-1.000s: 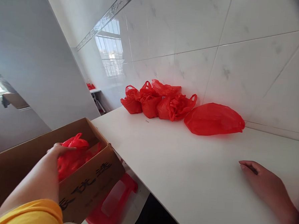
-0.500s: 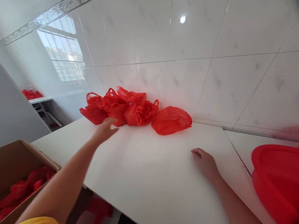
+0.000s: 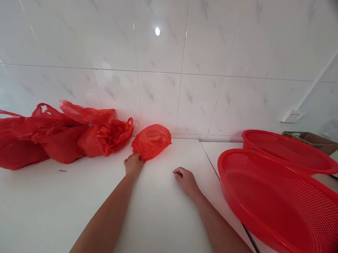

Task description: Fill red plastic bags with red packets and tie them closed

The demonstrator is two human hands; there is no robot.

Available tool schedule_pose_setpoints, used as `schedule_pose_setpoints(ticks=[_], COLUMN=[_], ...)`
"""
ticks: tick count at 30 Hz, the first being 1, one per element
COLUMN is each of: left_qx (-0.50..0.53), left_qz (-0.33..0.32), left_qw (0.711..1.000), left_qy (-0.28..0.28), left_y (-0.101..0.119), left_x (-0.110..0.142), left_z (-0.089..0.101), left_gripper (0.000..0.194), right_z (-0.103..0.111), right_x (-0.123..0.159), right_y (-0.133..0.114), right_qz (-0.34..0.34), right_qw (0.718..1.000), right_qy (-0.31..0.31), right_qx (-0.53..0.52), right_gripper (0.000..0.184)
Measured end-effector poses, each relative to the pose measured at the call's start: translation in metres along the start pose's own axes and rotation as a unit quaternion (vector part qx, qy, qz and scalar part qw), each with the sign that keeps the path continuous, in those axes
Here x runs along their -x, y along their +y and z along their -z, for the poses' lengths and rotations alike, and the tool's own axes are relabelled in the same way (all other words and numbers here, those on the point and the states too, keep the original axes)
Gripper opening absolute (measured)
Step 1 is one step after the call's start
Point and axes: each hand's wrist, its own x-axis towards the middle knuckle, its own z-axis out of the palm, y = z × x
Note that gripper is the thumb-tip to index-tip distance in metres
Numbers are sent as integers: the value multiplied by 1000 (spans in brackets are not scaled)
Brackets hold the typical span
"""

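Observation:
A small, puffed-up red plastic bag [image 3: 152, 140] lies on the white table near the tiled wall. My left hand [image 3: 133, 164] is at its lower left edge, fingers closed on the thin plastic; the fingertips are partly hidden. My right hand [image 3: 186, 181] rests on the table to the right of the bag and apart from it, its fingers curled with nothing visible in them. Left of the small bag stand several full red plastic bags [image 3: 63, 141] in a row, their handles and gathered tops sticking up.
On the right a large red plastic basket [image 3: 264, 199] stands beside my right forearm, with a second red basket [image 3: 287, 146] behind it. A cardboard box [image 3: 315, 141] is farther back. The tiled wall [image 3: 159, 88] bounds the white table [image 3: 158, 216]; a seam runs near the baskets.
The view has swung right, bringing the baskets into sight and the cardboard box at left out of it. My left hand has gone from near the full bags to the small bag and gripped it.

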Motion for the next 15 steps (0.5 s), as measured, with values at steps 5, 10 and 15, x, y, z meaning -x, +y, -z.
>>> schedule_pose_setpoints(ticks=[5, 10, 15], left_qx=[32, 176, 479], left_qz=[-51, -103, 4], left_qw=[998, 979, 863], left_qy=[-5, -22, -158], left_y=[-2, 13, 32], left_x=[17, 47, 69], left_z=[3, 1, 5], left_gripper=[7, 12, 18], right_z=[2, -5, -9], right_x=[5, 15, 10], right_y=[-10, -31, -30], right_qz=[27, 212, 201], right_qw=[997, 952, 928], right_qy=[64, 163, 177], right_qx=[26, 152, 258], right_gripper=[26, 30, 34])
